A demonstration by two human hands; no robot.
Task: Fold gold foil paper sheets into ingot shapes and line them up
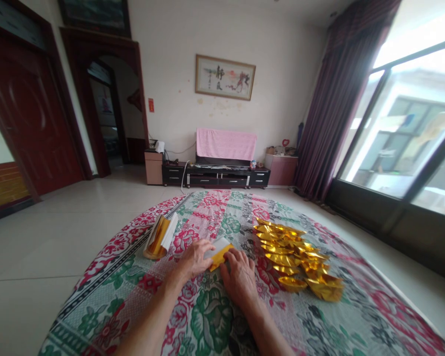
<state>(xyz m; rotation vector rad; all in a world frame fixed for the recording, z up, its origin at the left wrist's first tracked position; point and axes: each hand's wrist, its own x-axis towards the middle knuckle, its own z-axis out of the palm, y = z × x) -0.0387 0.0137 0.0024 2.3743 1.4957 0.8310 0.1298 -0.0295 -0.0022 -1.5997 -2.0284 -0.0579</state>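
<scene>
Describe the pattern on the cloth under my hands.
Red and green flowers over pale grey and pink on the cloth, seen in the head view.

Home, apparently living room | pink-draped television (226, 143), curtains (321, 99)

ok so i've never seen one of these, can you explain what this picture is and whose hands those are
There is no machine here: the hands belong to the person wearing the camera. It sits on their head and looks forward and down, and it is the only view. Ahead is a room with a pink cloth over something on a low cabinet. Nearer is a table with a flowered cloth. On it, to the left, stands a curled stack of gold and white sheets; to the right lie rows of folded gold paper shapes. Between them, the left hand and right hand both touch one gold and white sheet.
</scene>
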